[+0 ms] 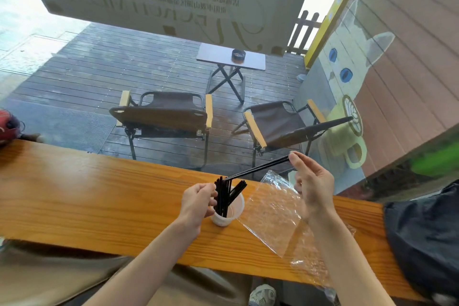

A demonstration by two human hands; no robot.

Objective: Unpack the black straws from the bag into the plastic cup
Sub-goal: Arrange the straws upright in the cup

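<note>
At the wooden counter (74,194), my right hand (314,186) pinches black straws (258,169) by one end, tips over the plastic cup (227,216). My left hand (198,202) grips the straws standing inside; the bag (275,221) lies flat beside it.

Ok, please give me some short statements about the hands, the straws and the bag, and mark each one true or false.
1. The right hand pinches black straws by one end. True.
2. The plastic cup is empty. False: many straws stand in it.
3. The left hand is at the straws in the cup. True.
4. The clear bag hangs from the left hand. False: it lies flat on the wooden counter.
</note>
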